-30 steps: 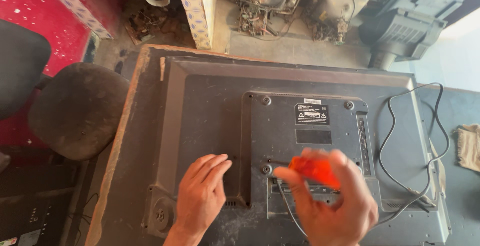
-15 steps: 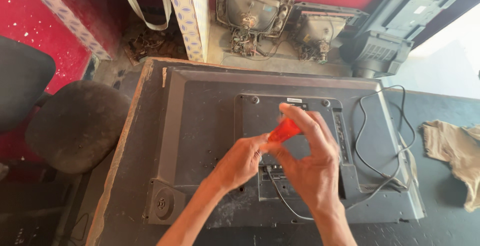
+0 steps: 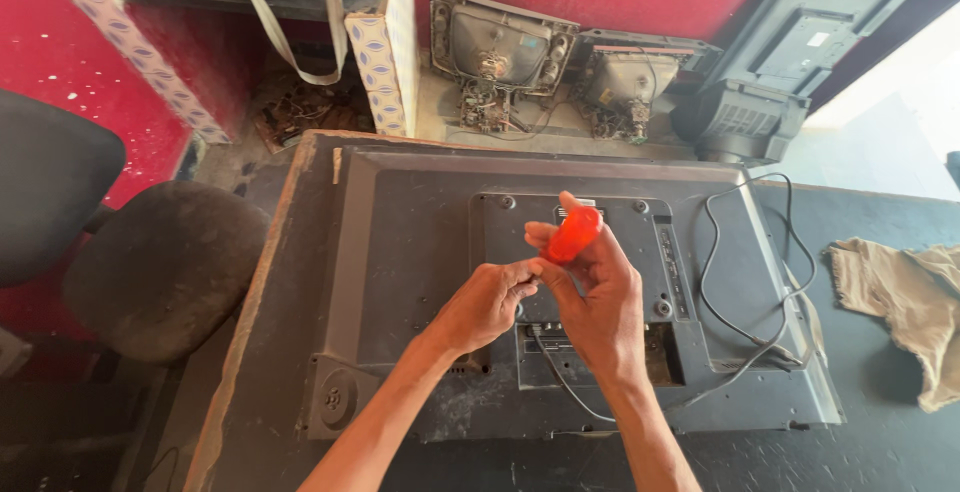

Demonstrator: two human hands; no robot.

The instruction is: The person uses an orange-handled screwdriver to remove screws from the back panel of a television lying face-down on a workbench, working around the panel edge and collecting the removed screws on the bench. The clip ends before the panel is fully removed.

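Raised since half a second ago: right hand (image 3: pixel 600 292) and orange-red translucent plastic screwdriver handle (image 3: pixel 573 234), now higher above the centre of the frame; left hand (image 3: pixel 487 304) drawn in beside it. Right fingers wrapped round the handle; left fingers pinched near its lower end, contents too small to tell. Underneath, face down on the dark counter (image 3: pixel 880 452): grey flat-panel television (image 3: pixel 420 252), back cover on, several screws visible in the raised panel, black cable (image 3: pixel 735 282) looped at right. Judged early in the job, cover not yet off.
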